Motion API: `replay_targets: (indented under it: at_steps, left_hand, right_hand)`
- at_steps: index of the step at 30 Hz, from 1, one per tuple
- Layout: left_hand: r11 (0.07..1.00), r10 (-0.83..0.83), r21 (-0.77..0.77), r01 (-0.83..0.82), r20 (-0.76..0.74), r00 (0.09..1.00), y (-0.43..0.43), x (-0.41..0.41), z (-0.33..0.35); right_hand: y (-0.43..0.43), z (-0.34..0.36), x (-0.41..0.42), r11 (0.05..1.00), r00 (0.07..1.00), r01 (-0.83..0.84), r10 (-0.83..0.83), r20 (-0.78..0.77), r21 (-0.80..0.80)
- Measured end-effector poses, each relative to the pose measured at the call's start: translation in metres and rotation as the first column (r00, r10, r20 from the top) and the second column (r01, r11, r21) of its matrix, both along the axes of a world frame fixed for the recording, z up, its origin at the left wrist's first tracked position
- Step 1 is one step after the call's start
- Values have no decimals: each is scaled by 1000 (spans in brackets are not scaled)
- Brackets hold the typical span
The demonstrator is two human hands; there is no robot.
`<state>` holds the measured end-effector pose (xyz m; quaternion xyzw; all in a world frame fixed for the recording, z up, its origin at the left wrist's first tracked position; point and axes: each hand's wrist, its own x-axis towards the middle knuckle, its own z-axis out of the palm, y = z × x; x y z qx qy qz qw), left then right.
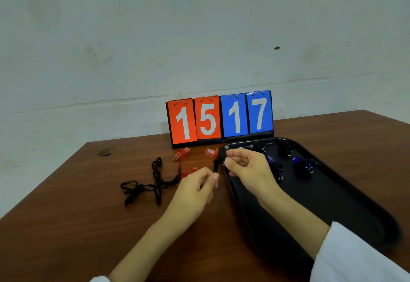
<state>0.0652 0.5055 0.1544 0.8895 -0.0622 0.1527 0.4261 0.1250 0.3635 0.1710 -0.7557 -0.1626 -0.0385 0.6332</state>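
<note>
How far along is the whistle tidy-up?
Done: blue whistles lie in the black tray. In hand: right hand grips a red whistle, left hand pinches its black lanyard. Probably left: two red whistles on the table, one trailing a loose lanyard.

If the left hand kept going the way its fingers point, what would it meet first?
The black cord hanging from the red whistle that the right hand holds; the left hand seems to pinch its lower end. Beyond that, likely the right hand's fingers.

Both arms wear white sleeves (359,257), forearms bare.
</note>
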Motion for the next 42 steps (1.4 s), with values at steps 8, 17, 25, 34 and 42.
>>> replay_targets:
  at_steps: [8,17,25,34,42]
  left_hand:
    - [872,-35,474,-123,311,950,9,-4,-3]
    - [924,-11,360,-133,371,928,20,-1,8]
    - [994,69,70,-85,208,976,19,-1,16]
    - [811,-216,-581,61,-200,956,36,-5,35]
    - [737,-146,-672,81,-42,988,34,-6,39]
  right_hand:
    - [1,-8,-11,861,903,184,43,427,-475]
    - [0,-3,-11,777,889,11,281,363,-629]
    - [1,-2,-12,782,880,-168,393,266,-600]
    - [0,9,-13,833,857,-514,508,-83,-206]
    - [-7,18,-10,776,660,-512,630,-409,369]
